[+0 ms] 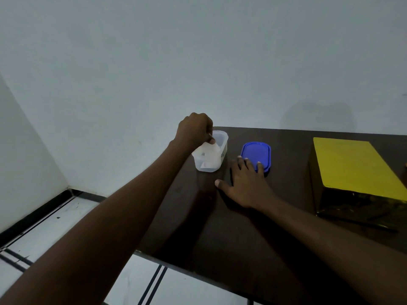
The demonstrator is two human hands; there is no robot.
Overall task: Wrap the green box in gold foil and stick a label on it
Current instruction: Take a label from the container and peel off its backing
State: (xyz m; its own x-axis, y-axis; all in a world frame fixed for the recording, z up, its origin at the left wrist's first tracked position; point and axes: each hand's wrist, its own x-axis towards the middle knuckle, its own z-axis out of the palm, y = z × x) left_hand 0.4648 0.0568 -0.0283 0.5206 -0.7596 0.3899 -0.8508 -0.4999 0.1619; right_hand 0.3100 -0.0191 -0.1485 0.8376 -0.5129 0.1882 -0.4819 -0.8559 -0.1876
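- One camera only, worn on my head, so there is no second view to overlap with.
- It looks forward and down past both my forearms.
- The dark brown wooden table (253, 227) sits close; the pale wall (198, 62) fills the upper half.

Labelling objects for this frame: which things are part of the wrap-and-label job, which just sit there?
Job:
gold-wrapped box
white slip, pinched by the left hand
clear tub holding the slips

Lying about:
blue lid, under the right hand fingers
dark table
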